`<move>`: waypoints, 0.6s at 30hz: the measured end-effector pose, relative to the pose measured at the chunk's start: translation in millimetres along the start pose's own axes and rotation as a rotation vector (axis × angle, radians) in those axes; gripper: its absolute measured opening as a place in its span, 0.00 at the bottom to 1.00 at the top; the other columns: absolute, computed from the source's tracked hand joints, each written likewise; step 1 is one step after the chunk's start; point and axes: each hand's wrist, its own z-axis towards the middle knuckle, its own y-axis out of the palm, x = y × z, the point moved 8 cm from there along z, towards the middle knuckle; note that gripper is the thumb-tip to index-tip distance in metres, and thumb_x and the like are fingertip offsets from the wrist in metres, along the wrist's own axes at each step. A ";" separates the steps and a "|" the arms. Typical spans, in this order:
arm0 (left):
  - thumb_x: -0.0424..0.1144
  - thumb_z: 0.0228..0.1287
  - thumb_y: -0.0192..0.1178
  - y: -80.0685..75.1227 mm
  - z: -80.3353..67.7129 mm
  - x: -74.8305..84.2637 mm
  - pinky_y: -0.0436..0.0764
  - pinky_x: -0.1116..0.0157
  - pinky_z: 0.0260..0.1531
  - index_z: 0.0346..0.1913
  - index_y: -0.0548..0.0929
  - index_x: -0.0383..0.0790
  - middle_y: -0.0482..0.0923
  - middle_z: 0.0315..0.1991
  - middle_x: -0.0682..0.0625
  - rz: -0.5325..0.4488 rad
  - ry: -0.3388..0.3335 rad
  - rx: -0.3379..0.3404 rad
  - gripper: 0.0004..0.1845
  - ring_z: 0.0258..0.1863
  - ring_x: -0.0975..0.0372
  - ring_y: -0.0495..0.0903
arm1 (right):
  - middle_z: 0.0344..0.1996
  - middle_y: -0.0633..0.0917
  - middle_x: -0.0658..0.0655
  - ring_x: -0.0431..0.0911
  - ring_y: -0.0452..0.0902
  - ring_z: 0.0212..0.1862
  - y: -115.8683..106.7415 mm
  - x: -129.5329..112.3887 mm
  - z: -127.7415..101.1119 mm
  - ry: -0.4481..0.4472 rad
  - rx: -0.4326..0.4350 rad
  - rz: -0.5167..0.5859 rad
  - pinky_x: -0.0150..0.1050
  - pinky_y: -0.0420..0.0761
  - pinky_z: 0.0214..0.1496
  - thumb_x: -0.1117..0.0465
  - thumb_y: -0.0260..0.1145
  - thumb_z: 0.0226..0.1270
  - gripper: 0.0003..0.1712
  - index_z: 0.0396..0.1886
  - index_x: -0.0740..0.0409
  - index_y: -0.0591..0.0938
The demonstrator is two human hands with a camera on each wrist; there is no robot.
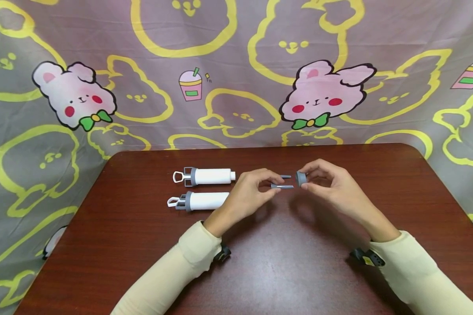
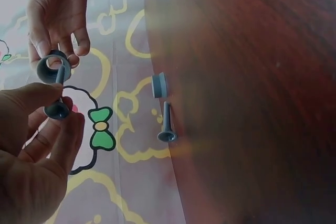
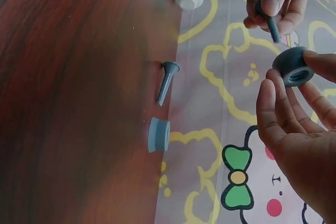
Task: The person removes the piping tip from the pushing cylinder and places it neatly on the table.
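My left hand pinches a grey tapered nozzle with a flared base between thumb and fingers; its narrow end points toward my right hand. In my right hand, thumb and fingertips grip a grey ring cap with threads inside. The nozzle's tip overlaps the cap's opening in the left wrist view, while a small gap shows in the head view. A second nozzle and a second grey cap lie on the table beyond my hands. That second cap is hidden in the head view.
Two white syringe-like tubes with grey collars and white handles lie left of my hands, a far tube and a near tube partly covered by my left hand. The brown table ends at a patterned cloth behind.
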 end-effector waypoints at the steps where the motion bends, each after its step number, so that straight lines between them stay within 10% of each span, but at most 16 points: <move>1: 0.27 0.67 0.69 1.2 0.1 -0.5 0.86 0.69 0.50 0.47 0.89 0.34 0.89 0.47 0.45 0.001 -0.007 -0.002 0.08 0.46 0.57 0.88 | 0.42 0.88 0.55 0.39 0.86 0.44 -0.1 1.0 -0.3 0.005 -0.001 -0.001 0.27 0.81 0.48 0.63 0.71 0.72 0.12 0.53 0.54 0.83; 18: 0.27 0.67 0.68 21.3 -0.4 -10.0 0.87 0.64 0.49 0.44 0.90 0.36 0.87 0.43 0.46 0.061 -0.115 -0.073 0.06 0.44 0.59 0.87 | 0.42 0.88 0.57 0.38 0.82 0.42 -3.1 15.4 -3.0 0.042 0.004 -0.057 0.28 0.80 0.46 0.65 0.72 0.70 0.14 0.54 0.59 0.84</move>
